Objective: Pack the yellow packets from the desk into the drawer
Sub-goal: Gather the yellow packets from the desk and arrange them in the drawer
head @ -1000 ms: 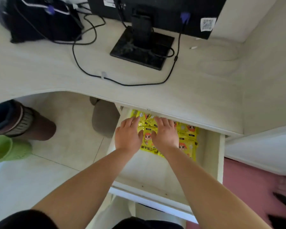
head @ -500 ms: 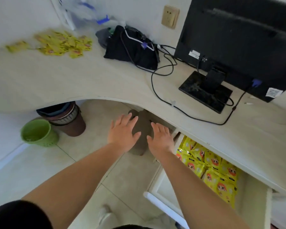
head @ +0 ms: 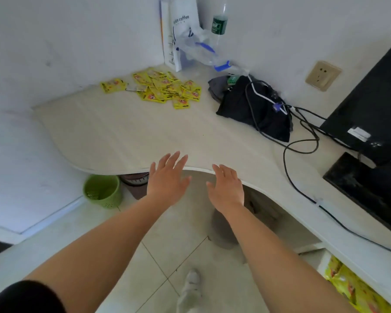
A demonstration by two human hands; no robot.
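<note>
Several yellow packets point(head: 165, 89) lie in a loose heap at the far left corner of the pale desk point(head: 131, 134), by the wall. More yellow packets point(head: 357, 290) show in the drawer at the bottom right, mostly hidden under the desk's edge. My left hand point(head: 167, 180) and my right hand point(head: 227, 188) hover side by side at the desk's curved front edge, both empty with fingers spread, well short of the heap.
A black bag point(head: 253, 109) with cables sits right of the heap. A monitor point(head: 370, 114) on a black base stands at the right. A white coffee bag point(head: 181, 30) and bottle stand at the back wall. A green bin point(head: 103, 190) is on the floor under the desk.
Both hands left the drawer's packets and swung up and left to the desk's front edge. The view turned left, bringing the heap on the desk into sight.
</note>
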